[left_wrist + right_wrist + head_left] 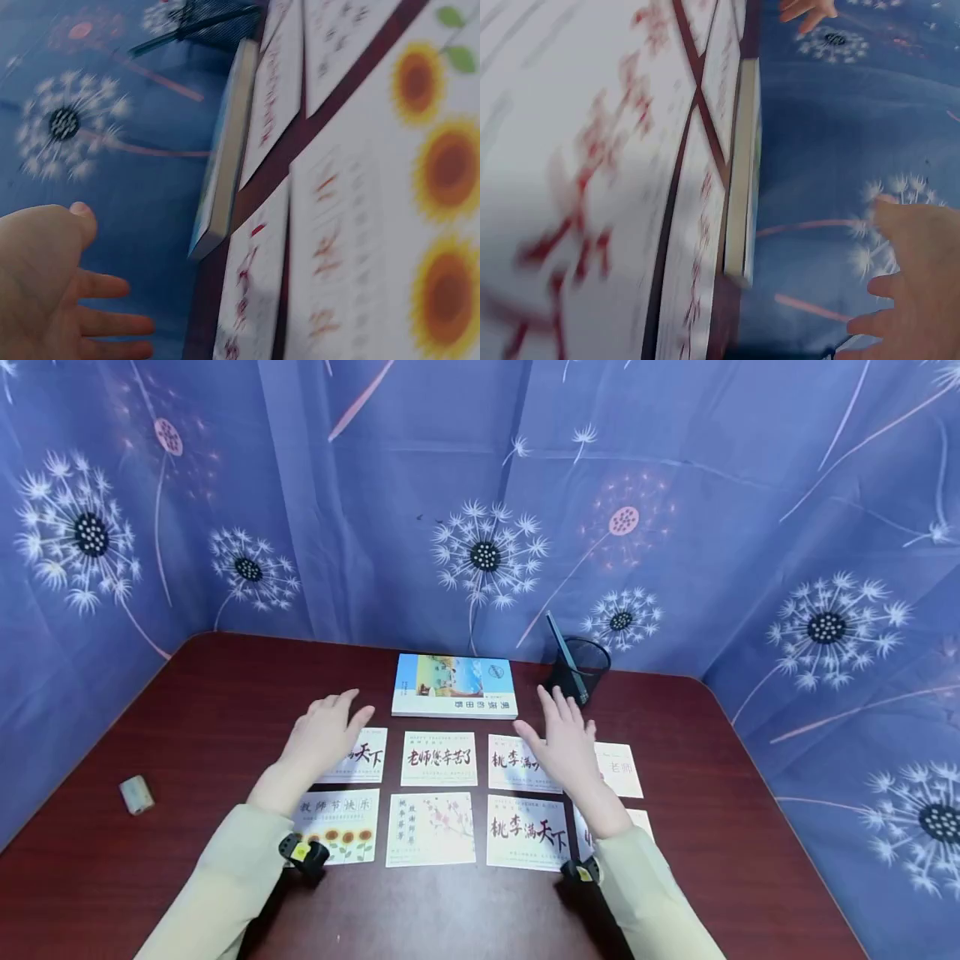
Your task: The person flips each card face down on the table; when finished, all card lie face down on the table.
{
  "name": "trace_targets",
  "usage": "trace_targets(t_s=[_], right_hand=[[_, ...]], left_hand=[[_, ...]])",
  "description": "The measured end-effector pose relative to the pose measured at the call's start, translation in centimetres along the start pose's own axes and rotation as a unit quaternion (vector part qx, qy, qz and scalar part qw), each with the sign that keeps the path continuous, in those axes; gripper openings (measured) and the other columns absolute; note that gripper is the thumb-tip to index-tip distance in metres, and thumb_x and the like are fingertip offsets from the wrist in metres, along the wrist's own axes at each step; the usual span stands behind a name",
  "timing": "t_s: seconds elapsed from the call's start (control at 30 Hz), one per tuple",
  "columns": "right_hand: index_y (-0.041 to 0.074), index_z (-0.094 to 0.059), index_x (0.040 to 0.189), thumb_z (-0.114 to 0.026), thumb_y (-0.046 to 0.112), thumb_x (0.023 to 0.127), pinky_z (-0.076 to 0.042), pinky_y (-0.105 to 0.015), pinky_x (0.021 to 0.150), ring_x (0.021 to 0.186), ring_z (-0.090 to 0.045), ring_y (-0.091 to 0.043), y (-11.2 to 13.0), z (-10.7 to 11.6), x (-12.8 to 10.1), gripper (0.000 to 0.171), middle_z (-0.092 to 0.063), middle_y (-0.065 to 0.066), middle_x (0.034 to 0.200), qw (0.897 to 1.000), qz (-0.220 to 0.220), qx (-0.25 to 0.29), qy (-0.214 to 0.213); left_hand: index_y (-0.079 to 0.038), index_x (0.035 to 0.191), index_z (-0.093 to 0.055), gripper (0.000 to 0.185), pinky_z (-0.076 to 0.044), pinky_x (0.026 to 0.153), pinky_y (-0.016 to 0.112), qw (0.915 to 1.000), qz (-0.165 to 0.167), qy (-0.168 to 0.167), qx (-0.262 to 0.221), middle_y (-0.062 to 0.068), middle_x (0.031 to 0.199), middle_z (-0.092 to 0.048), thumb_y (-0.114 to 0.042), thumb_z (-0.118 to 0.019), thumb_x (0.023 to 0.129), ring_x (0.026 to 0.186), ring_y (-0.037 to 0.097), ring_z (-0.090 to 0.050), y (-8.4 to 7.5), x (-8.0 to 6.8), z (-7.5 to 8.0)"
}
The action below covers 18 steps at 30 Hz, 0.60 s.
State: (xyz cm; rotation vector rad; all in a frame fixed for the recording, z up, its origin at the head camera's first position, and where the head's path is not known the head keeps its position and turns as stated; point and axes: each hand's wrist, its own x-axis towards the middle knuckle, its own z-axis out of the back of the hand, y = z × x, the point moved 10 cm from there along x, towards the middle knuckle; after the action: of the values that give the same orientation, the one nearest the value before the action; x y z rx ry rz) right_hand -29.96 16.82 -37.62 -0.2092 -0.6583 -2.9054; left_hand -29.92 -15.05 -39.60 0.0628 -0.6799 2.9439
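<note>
Both hands flat, fingers spread and empty: left hand (324,732) and right hand (564,745) hover over the back row of greeting cards (438,758). Book (454,685) lies just beyond them. Advice: lower both palms level and avoid nudging neighbouring cards.

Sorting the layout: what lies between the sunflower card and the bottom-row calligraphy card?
In the head view, a white card with pink blossoms lies between the sunflower card and the red-and-black calligraphy card.

Dark reddish-brown wooden table (187,710), filling the lower frame, is bearing: eight white printed greeting cards (438,758) lying in two rows at centre; rectangular blue-covered book (454,685) above them; black mesh pen cup (579,670) upper right; small pale eraser-like block (137,794) far left.
</note>
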Motion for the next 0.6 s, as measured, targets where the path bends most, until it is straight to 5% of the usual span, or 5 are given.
trace_targets(t_s=[0.17, 0.4, 0.6], right_hand=[[0.001, -0.035, 0.15, -0.073, 0.028, 0.088, -0.029, -0.069, 0.11, 0.142, -0.034, -0.042, 3.1, -1.1, 0.9, 0.078, -0.035, -0.024, 0.154, 0.997, 0.037, 0.066, 0.001], [0.002, -0.038, 0.149, -0.075, 0.015, 0.086, -0.045, -0.05, 0.105, 0.128, -0.052, -0.037, 6.7, -4.2, 1.9, 0.074, -0.044, -0.02, 0.149, 0.986, 0.036, 0.159, 0.045], [-0.001, -0.041, 0.145, -0.073, 0.008, 0.085, -0.042, -0.046, 0.11, 0.132, -0.05, -0.035, 10.5, -7.6, 2.1, 0.069, -0.05, -0.021, 0.144, 0.958, 0.04, 0.259, 0.115]], left_hand=[[0.008, 0.145, -0.038, 0.06, -0.036, 0.107, 0.064, 0.9984, 0.015, 0.017, -0.053, 0.034, 0.143, -0.043, -0.039, -0.031, 0.107, 0.132, 0.052, -0.039, 2.2, 0.0, 0.7], [0.011, 0.145, -0.035, 0.072, -0.033, 0.111, 0.06, 0.9873, 0.065, 0.044, -0.138, 0.034, 0.142, -0.044, -0.047, -0.017, 0.106, 0.133, 0.049, -0.04, 5.6, -0.5, 1.3], [0.014, 0.142, -0.036, 0.075, -0.05, 0.098, 0.048, 0.9555, 0.13, 0.076, -0.254, 0.035, 0.13, -0.054, -0.046, -0.01, 0.106, 0.106, 0.038, -0.064, 7.6, -1.5, 0.9]])
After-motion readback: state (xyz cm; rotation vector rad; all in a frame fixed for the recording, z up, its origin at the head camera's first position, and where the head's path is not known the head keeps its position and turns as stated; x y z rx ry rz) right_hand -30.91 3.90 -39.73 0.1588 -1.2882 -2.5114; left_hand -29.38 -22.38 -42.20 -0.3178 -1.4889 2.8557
